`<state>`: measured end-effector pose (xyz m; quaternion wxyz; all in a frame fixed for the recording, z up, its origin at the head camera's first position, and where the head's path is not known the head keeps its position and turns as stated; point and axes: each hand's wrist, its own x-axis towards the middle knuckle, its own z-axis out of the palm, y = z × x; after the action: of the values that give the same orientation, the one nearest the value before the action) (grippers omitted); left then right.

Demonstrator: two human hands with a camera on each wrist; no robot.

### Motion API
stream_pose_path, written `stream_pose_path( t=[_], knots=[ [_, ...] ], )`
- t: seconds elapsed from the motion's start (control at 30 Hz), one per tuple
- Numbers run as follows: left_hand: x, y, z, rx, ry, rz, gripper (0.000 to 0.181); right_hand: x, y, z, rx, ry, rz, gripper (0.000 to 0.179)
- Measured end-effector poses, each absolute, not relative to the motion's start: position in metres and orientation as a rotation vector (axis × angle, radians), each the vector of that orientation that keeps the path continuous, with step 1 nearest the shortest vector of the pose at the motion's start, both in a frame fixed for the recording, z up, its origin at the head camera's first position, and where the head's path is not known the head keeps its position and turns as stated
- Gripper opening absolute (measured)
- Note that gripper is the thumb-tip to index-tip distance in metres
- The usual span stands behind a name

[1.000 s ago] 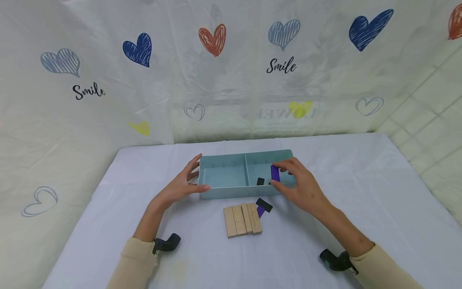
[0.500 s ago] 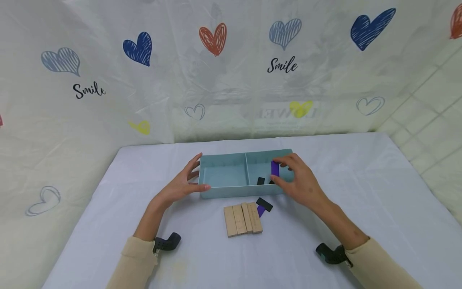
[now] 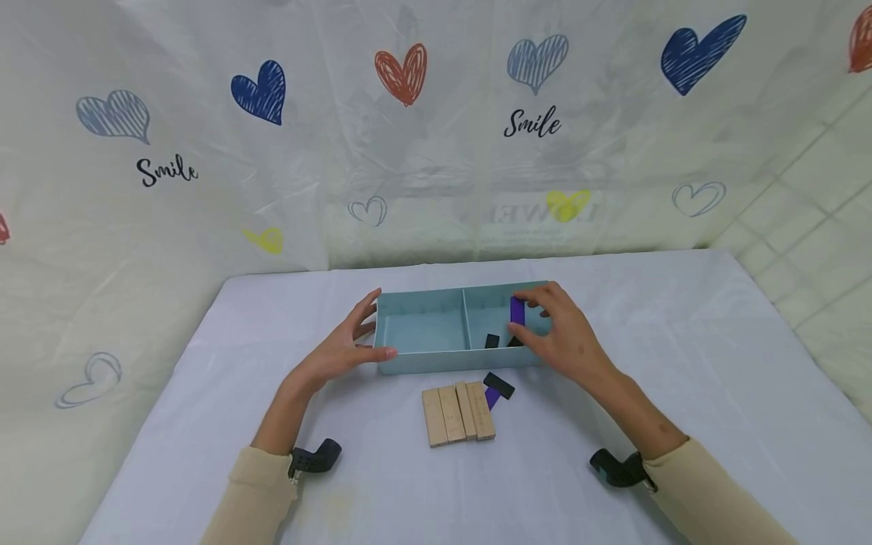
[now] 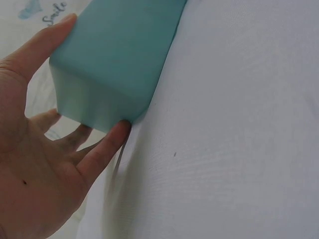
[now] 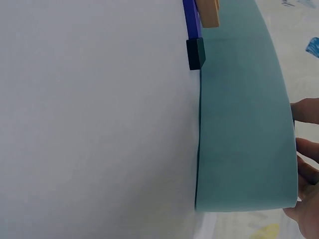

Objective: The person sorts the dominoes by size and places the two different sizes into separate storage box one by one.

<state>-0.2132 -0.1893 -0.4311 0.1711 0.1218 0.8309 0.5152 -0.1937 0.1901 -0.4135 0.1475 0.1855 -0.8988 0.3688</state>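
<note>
A pale teal two-compartment tray [image 3: 422, 363] lies lengthwise across the table. My left hand [image 3: 334, 352] holds its left end, thumb at the front wall and the other fingers spread along the end wall [image 4: 84, 94]. Over the right compartment, my right hand [image 3: 571, 337] pinches an upright purple block [image 3: 518, 310] between thumb and fingers. Inside that compartment, a black block [image 3: 492, 341] and part of another black block [image 3: 514, 342] show near the front wall. The right wrist view has the tray wall [image 5: 244, 134] hiding the pinched block; only some fingers [image 5: 306, 110] appear beyond it.
In front of the tray, several wooden blocks [image 3: 450, 416] lie side by side. To their right, a black block [image 3: 500, 386] rests across a purple block [image 3: 492, 398]. A white cloth [image 3: 681, 363] covers the table, with a printed curtain [image 3: 443, 151] behind it.
The right hand has shifted slightly toward the back of the right compartment with the purple block, uncovering more of the second black block. The left hand and tray stay in place.
</note>
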Motion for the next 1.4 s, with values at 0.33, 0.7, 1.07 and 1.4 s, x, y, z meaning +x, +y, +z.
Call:
stream_pose_path(
  t=[0.33,0.7,1.07,1.4],
  knots=[
    [-0.214,-0.190,-0.432,0.342,2.363,1.461,0.106,-0.201,0.188,-0.413,0.517,-2.619,1.073,0.046],
    [-0.214,-0.190,-0.432,0.336,2.353,1.468,0.103,-0.207,0.187,-0.415,0.504,-2.625,1.067,0.046],
    [-0.215,-0.189,-0.432,0.339,2.354,1.474,0.104,-0.210,0.186,-0.415,0.496,-2.620,1.052,0.047],
    [-0.215,-0.188,-0.431,0.333,2.351,1.481,0.104,-0.212,0.188,-0.415,0.479,-2.636,1.048,0.049]
  ],
)
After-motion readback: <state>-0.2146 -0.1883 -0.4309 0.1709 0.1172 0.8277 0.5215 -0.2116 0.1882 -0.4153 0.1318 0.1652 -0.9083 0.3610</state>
